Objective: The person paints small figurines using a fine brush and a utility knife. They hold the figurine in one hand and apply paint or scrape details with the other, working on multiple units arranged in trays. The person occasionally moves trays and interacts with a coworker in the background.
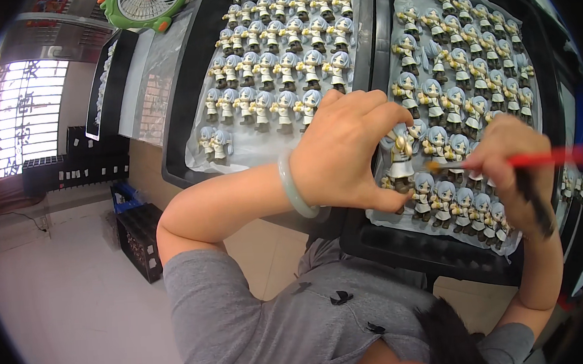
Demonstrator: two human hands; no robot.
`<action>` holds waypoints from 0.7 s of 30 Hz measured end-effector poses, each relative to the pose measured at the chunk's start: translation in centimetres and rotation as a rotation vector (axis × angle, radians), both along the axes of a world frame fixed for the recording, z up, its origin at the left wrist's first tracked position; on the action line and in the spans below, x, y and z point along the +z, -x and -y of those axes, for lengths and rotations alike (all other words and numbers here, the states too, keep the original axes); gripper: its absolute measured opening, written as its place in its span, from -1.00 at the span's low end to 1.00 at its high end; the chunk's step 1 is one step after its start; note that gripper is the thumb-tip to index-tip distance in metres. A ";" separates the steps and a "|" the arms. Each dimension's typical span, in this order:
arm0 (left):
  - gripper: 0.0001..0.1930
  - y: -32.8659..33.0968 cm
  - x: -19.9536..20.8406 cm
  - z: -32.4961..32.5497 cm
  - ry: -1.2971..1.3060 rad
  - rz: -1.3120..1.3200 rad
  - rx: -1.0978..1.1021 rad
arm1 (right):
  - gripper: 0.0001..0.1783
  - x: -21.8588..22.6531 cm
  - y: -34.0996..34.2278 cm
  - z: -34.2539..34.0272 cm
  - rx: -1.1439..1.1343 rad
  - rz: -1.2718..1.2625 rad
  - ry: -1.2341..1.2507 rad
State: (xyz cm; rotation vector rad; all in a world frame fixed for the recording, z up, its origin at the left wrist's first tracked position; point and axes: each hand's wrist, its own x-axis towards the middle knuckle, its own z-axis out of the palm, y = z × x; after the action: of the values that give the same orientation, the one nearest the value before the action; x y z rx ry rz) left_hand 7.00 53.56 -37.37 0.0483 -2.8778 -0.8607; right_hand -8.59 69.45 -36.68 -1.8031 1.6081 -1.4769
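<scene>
A small figurine (401, 162) with pale blue-grey hair and a white outfit is held upright between the thumb and fingers of my left hand (346, 144). My right hand (516, 153) grips a thin paintbrush (553, 157) with a red handle. The brush tip points left and sits just right of the figurine; whether it touches cannot be made out. A dark, blurred stick-like thing (535, 202) also juts down from the right hand. Below both hands, many similar figurines (458, 99) stand in rows on the paper-lined black right tray (370, 241).
A second black tray (175, 139), lined with white paper, holds more rows of figurines to the left. A green toy-shaped fan (150, 4) stands at the far left. Black crates (139, 243) rest on the floor at left, near a barred window (20, 120).
</scene>
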 end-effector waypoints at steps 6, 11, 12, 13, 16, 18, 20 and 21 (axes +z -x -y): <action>-0.35 -2.1 3.4 4.9 -0.656 -0.128 0.152 | -0.74 -0.4 3.2 -2.0 -0.525 0.328 0.032; -0.35 -9.0 4.4 10.4 0.050 0.018 0.345 | -0.77 -1.0 3.9 -3.0 -0.367 0.328 -0.051; -0.36 -10.0 4.1 10.4 0.235 0.114 0.393 | -0.77 -0.6 3.5 -3.0 -0.361 0.311 -0.066; -0.38 -11.1 3.2 10.9 0.225 0.237 0.393 | -0.77 -0.3 3.5 -3.0 -0.301 0.288 -0.055; -0.43 -13.5 0.7 11.7 0.294 0.385 0.286 | -0.77 -0.2 3.6 -3.2 -0.315 0.270 -0.048; -0.44 -13.9 -0.3 11.5 0.327 0.430 0.230 | -0.77 -0.3 3.8 -3.3 -0.327 0.284 -0.054; -0.43 -13.7 -1.0 11.2 0.329 0.501 0.226 | -0.77 -0.4 3.8 -3.2 -0.351 0.286 -0.037; -0.43 -13.6 -1.4 11.4 0.342 0.537 0.204 | -0.76 -0.3 3.6 -3.0 -0.370 0.273 -0.016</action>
State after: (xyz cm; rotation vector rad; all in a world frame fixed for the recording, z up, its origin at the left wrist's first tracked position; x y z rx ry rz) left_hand 20.59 42.19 -38.79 0.6113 -3.3821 -0.3442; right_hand -12.17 72.40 -36.96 -1.2700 1.8674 -1.7672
